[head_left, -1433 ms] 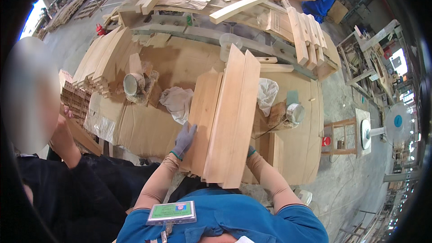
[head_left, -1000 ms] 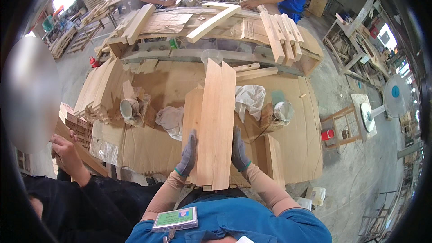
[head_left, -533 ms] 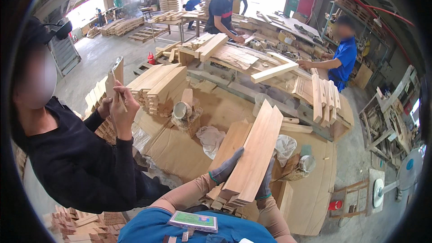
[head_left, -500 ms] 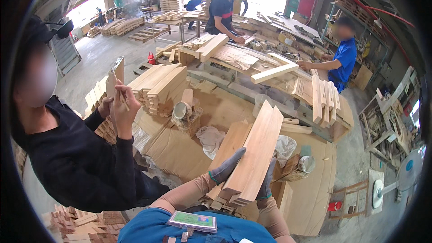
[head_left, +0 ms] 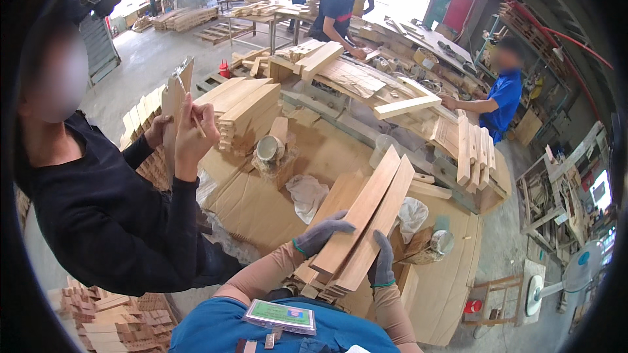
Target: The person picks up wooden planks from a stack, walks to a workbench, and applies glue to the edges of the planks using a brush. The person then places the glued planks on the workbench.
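Plainly, left grip [head_left: 324, 232] and right grip [head_left: 382, 261] hold two pale, slant-ended planks [head_left: 358, 212], slightly parted.

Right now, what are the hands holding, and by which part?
The left hand grips the left wooden board, the right hand the right wooden board, each by its outer long edge, nearer the end closest to the body.

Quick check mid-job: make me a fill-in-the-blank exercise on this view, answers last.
The gloves on the left hand and right hand are coloured ____.
The boards they hold are made of ____.
In this view, the fan is toward the ____ edge, not the left.
The far-right co-worker's shirt is coloured ____.

Missing words: grey; wood; right; blue.
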Demonstrator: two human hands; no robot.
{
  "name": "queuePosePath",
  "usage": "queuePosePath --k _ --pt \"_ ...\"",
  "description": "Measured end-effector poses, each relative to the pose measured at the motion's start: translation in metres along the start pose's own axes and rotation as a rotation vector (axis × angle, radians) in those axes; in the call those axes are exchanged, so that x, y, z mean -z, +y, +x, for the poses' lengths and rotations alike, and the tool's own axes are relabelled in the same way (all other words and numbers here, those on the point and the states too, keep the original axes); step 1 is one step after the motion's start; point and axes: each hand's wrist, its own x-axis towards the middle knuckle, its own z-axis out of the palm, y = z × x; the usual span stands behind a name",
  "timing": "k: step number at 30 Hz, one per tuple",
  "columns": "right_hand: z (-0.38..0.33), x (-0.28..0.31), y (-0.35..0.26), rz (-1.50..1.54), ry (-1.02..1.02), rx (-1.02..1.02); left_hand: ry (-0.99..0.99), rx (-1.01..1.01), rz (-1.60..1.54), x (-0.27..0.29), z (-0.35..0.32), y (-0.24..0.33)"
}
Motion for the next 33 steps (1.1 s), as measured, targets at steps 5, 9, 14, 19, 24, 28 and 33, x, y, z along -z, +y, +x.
queuePosePath --k 5,9,14,19,24,28,33 --pt "0.006 0.011 0.006 0.002 -0.01 -0.021 0.149 -0.014 -0.009 0.054 -0.022 -0.008" --pt "0.012 0.01 0.009 -0.075 0.033 -0.011 0.182 -0.043 -0.095 0.062 -0.043 0.0" --pt "0.01 0.011 0.007 -0.105 0.028 0.01 0.169 -0.013 -0.036 0.067 -0.041 -0.003" --pt "0.006 0.009 0.003 -0.091 0.032 -0.031 0.112 -0.003 0.038 0.071 -0.025 -0.031" --pt "0.006 0.004 0.0 -0.108 0.015 -0.011 0.143 -0.018 1.076 0.094 0.01 -0.065" --pt "0.007 -0.008 -0.003 -0.113 -0.033 0.028 0.448 -0.271 1.256 0.081 0.021 -0.081" --pt "-0.004 -0.023 -0.005 -0.046 -0.053 -0.009 0.229 -0.057 0.434 -0.001 0.017 -0.012"
